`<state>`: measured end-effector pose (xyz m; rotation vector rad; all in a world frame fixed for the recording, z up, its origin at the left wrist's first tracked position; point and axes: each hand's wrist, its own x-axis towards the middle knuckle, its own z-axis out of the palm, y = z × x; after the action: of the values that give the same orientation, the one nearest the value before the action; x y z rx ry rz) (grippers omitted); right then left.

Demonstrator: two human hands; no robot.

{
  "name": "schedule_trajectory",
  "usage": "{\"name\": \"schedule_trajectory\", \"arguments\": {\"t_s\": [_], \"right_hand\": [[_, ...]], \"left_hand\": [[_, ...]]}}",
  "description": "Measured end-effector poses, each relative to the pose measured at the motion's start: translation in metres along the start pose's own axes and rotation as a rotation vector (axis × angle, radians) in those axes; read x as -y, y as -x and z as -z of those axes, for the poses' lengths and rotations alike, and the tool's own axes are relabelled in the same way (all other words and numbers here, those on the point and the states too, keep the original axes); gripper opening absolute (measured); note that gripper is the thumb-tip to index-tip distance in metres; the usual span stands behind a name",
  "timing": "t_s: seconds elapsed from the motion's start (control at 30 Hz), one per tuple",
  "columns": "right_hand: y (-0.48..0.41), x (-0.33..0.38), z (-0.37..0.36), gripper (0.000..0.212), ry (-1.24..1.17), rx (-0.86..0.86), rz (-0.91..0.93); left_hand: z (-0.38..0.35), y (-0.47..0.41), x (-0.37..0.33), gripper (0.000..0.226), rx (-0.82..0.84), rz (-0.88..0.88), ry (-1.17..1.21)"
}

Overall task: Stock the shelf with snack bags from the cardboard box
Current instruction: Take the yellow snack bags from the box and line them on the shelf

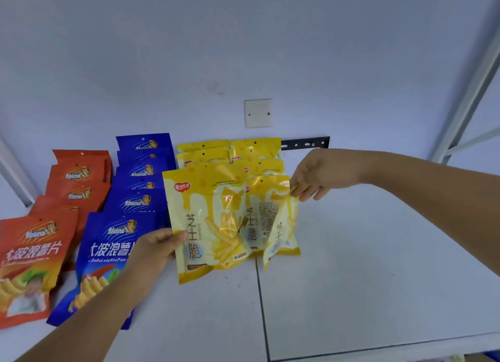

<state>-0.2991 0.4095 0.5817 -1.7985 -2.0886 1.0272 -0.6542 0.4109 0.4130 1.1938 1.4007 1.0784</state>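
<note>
My left hand (158, 249) grips the left edge of a yellow snack bag (205, 223) standing upright at the front of the left yellow row. My right hand (319, 176) pinches the top corner of another yellow snack bag (280, 232), which hangs turned edge-on at the front of the right yellow row. Behind them stand several more yellow bags (230, 152) in two rows on the white shelf (351, 267). The cardboard box is not in view.
A row of blue snack bags (108, 253) stands left of the yellow ones, and a row of red snack bags (29, 259) further left. A white wall plate (257, 113) and a black bracket (305, 143) sit on the back wall. A shelf post (470, 96) rises at right.
</note>
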Motion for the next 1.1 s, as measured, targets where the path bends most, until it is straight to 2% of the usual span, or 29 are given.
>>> {"name": "schedule_trajectory", "arguments": {"t_s": [0.1,0.17,0.23,0.33,0.47,0.63,0.9,1.1], "right_hand": [[-0.011,-0.002,0.0,0.02,0.022,-0.003,-0.005],[-0.019,-0.002,-0.002,0.013,0.115,-0.072,-0.008],[-0.031,-0.003,-0.01,0.019,0.161,-0.155,-0.02],[-0.051,-0.006,-0.025,0.027,0.134,-0.23,-0.06],[-0.079,-0.014,-0.039,0.028,0.084,-0.241,-0.154],[-0.105,-0.022,-0.042,0.017,-0.004,-0.324,-0.19],[-0.134,-0.035,-0.057,0.013,-0.035,-0.287,-0.236],[-0.144,-0.042,-0.062,0.033,-0.009,-0.279,-0.227]], "left_hand": [[-0.003,-0.01,-0.002,0.014,0.018,-0.008,-0.026],[-0.005,-0.02,0.001,0.014,0.03,0.006,-0.016],[-0.007,-0.029,0.005,0.013,0.038,0.019,-0.032],[-0.01,-0.04,0.012,0.012,0.048,0.044,-0.041],[-0.012,-0.054,0.018,0.012,0.063,0.062,-0.086],[-0.01,-0.074,0.022,0.011,0.038,0.06,-0.116],[-0.006,-0.086,0.029,0.011,-0.032,0.034,-0.355],[-0.005,-0.085,0.031,0.013,-0.04,0.055,-0.436]]}}
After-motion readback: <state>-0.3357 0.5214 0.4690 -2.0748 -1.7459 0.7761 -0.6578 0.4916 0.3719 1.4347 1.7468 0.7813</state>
